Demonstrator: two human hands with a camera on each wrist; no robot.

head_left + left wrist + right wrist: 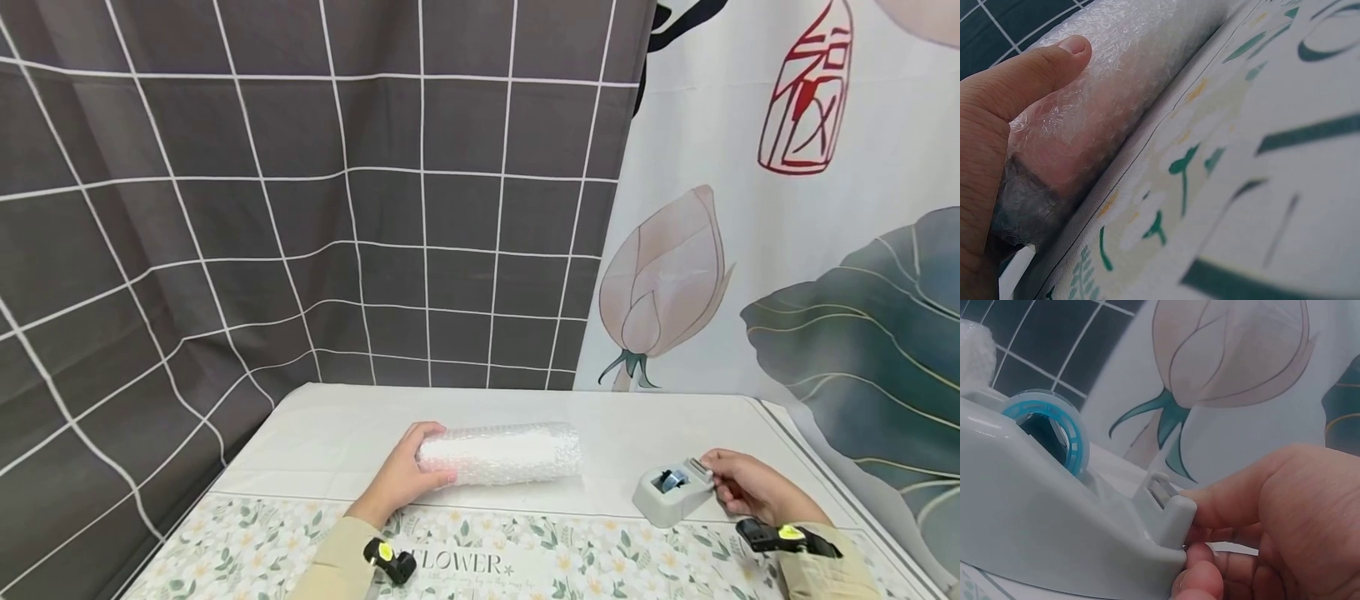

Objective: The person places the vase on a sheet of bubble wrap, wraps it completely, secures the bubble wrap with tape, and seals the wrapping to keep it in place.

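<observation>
A roll-shaped bundle of bubble wrap (502,454) lies lengthwise across the pale part of the table. My left hand (408,471) grips its left end, with the thumb (1054,65) pressed along the wrap in the left wrist view. To the right stands a pale grey tape dispenser (672,493), its roll of tape (1060,428) on a blue core. The right hand (757,487) pinches at the dispenser's front end, thumb by the cutter (1163,492) and other fingers curled below. I cannot tell whether a strip of tape is between them.
A floral cloth (465,542) with lettering covers the table's near part. Behind the table hang a dark gridded curtain (457,208) and a white curtain (690,142) with flower prints. Black bands with yellow marks sit on both wrists.
</observation>
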